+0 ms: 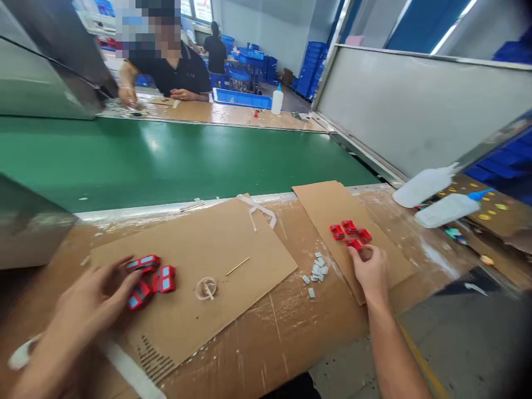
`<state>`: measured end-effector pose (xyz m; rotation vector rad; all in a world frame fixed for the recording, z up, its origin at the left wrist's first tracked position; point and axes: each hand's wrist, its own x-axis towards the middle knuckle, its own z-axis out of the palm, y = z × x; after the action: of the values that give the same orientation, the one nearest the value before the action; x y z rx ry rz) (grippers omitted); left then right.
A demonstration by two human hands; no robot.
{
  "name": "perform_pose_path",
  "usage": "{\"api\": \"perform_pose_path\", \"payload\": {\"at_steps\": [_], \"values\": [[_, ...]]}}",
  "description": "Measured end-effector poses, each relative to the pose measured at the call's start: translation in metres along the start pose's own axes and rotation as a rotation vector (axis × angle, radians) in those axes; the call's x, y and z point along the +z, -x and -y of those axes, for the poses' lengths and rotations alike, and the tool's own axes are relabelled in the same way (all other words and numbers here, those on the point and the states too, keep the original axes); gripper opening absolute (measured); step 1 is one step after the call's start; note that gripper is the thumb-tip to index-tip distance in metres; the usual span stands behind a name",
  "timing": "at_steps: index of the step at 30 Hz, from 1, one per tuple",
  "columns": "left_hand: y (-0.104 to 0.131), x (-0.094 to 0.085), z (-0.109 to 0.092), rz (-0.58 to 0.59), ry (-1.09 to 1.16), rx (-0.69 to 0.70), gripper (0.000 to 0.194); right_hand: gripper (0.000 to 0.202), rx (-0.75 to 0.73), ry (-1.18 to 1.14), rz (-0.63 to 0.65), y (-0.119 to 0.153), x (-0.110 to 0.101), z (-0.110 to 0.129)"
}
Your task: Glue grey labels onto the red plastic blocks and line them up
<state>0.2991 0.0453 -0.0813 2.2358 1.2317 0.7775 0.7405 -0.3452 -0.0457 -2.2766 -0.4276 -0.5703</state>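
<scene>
My left hand (93, 296), slightly blurred, has its thumb and forefinger around the near end of a red toy car (145, 263) with pale blue windows. Two more such cars, a right one (165, 279) and a lower one (140, 295), sit close beside it on a cardboard sheet (187, 238). On a second cardboard piece (328, 205), my right hand (371, 271) pinches a small red toy part (354, 244). Several similar red parts (349, 226) lie just beyond its fingertips. The right hand's other fingers are curled and partly hidden.
Between the cardboards lie small grey pieces (319, 267). A small round dish (206, 288) and a thin stick (238, 266) rest on the left sheet. White squeeze bottles (446, 210) lie at right. Beyond a green conveyor belt (199, 160) sits another person (170, 72).
</scene>
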Motion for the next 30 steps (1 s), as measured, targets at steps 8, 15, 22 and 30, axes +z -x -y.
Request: {"api": "perform_pose_path", "payload": {"at_steps": [8, 15, 22, 30], "values": [[0.01, 0.001, -0.04, 0.052, -0.07, -0.073, 0.039, 0.023, -0.595, -0.345, 0.376, 0.054, 0.007, 0.131], [0.016, 0.003, -0.042, -0.316, 0.339, -0.166, 0.029, 0.012, -1.096, -0.313, 0.984, 0.066, 0.052, 0.224], [0.021, 0.006, -0.079, -0.364, 1.296, -0.244, 0.037, 0.021, -1.194, -0.522, 1.089, 0.115, 0.074, 0.218], [0.032, 0.001, -0.094, -0.127, 1.48, -0.327, 0.042, 0.013, -1.152, -0.678, 0.871, 0.125, 0.088, 0.227]]}}
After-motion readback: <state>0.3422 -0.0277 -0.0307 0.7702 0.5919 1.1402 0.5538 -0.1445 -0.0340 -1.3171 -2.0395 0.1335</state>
